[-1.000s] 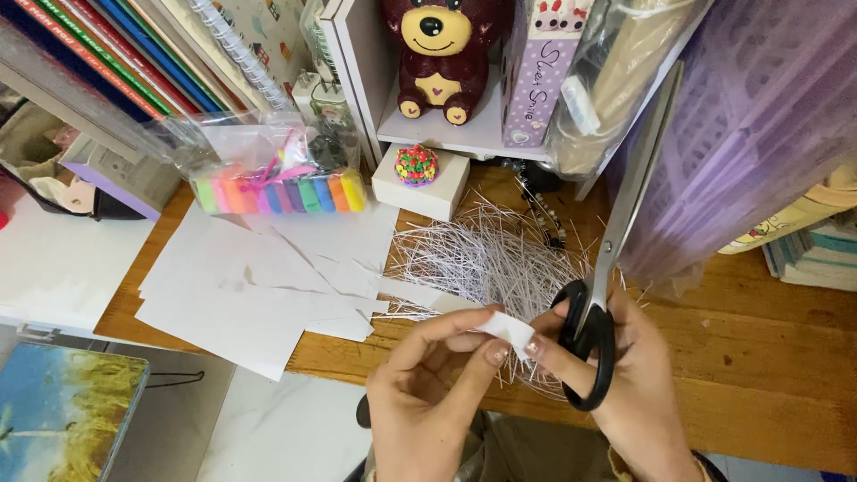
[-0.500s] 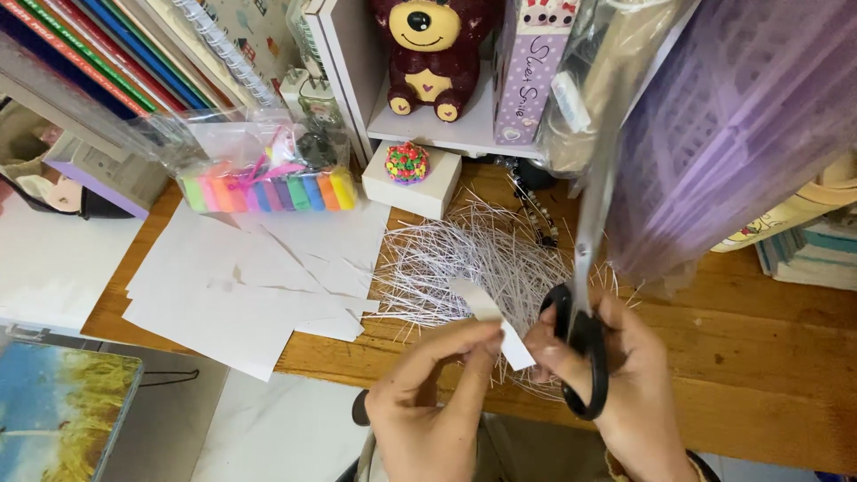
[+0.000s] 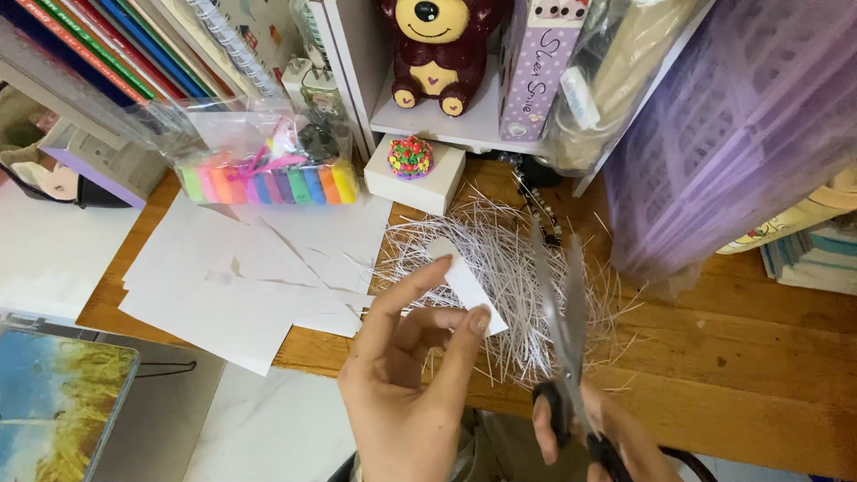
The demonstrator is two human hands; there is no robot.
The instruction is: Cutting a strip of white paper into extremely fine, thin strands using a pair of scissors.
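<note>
Left hand (image 3: 406, 384): bare, no rings, no watch, no sleeve visible at the wrist. Fingers (image 3: 470, 332) slender, nails short and unpainted. Right hand (image 3: 607, 437): bare, largely cut off by frame edge; no jewellery seen.

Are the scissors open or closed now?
Open: the scissors in the right hand show two blades apart, though blurred, beside the paper strip.
</note>
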